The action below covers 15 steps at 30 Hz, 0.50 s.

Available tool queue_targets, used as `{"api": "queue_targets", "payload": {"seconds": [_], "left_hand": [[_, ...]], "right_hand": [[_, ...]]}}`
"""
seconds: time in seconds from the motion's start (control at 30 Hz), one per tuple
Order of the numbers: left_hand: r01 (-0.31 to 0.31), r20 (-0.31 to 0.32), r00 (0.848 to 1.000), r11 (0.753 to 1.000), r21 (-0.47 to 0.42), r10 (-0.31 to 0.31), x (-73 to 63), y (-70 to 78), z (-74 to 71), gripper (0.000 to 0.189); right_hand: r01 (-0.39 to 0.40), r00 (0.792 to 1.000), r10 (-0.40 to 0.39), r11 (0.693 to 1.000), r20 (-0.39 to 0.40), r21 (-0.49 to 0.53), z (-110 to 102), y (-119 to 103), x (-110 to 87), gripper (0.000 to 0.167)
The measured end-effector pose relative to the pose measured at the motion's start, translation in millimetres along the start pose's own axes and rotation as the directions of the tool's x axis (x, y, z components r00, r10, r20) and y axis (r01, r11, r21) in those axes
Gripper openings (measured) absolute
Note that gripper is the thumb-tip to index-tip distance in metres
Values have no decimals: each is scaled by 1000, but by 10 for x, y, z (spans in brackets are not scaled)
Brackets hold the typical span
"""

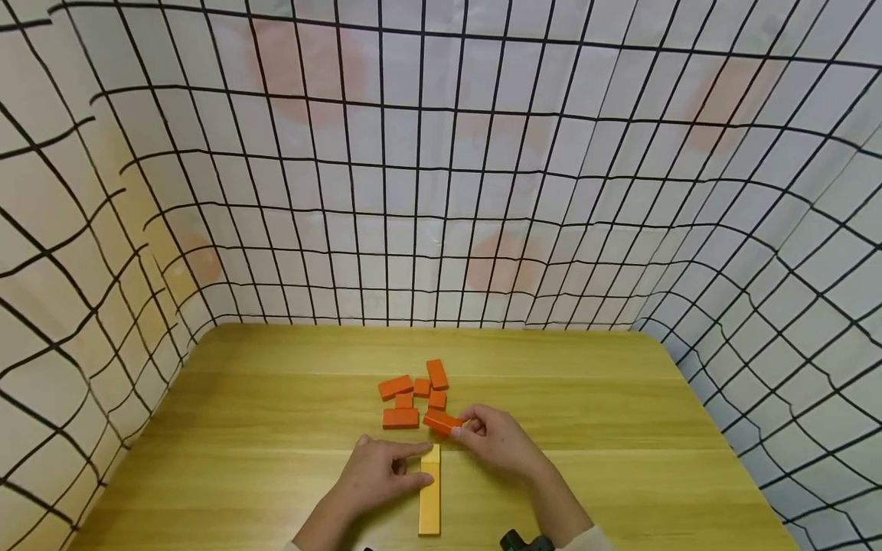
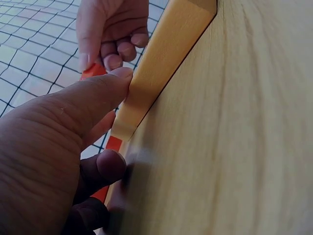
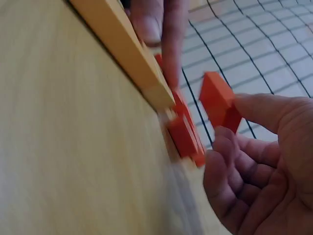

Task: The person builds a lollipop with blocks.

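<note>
A yellow row of wooden blocks [image 1: 429,505] lies lengthwise on the table, with a short paler piece [image 1: 430,454] at its far end. My left hand [image 1: 379,473] is at its left side; the extended index finger touches the paler piece and the thumb rests on the longer part. Between thumb and fingers, my right hand [image 1: 501,442] pinches an orange block [image 3: 218,98], held tilted above the table just beyond the row's far right. In the left wrist view my left thumb [image 2: 105,93] presses against the yellow side.
Several orange blocks, long and short, lie loosely grouped beyond the yellow row, among them a long one [image 1: 400,418] at the near left and another [image 1: 437,374] at the back. Black wire mesh [image 1: 441,191] surrounds the wooden tabletop [image 1: 276,398] at the back and sides.
</note>
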<state>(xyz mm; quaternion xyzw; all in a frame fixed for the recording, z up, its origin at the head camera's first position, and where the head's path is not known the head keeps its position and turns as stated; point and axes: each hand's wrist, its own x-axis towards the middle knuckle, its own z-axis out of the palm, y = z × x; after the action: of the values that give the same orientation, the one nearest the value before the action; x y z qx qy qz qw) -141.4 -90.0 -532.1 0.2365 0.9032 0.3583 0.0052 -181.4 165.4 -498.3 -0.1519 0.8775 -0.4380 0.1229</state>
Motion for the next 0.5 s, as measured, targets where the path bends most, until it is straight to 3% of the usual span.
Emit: {"api": "queue_targets", "payload": {"seconds": [0.1, 0.2, 0.5], "left_hand": [[0, -2, 1000, 1000, 7, 0, -11, -1, 8, 45], [6, -7, 1000, 1000, 3, -6, -19, 2, 7, 44], [17, 7, 1000, 1000, -5, -17, -17, 7, 7, 45]], "right_hand": [[17, 997, -17, 1000, 73, 7, 73, -25, -13, 24], [4, 996, -4, 1000, 94, 3, 129, -11, -8, 20], [-38, 998, 42, 997, 52, -68, 156, 20, -6, 19]]}}
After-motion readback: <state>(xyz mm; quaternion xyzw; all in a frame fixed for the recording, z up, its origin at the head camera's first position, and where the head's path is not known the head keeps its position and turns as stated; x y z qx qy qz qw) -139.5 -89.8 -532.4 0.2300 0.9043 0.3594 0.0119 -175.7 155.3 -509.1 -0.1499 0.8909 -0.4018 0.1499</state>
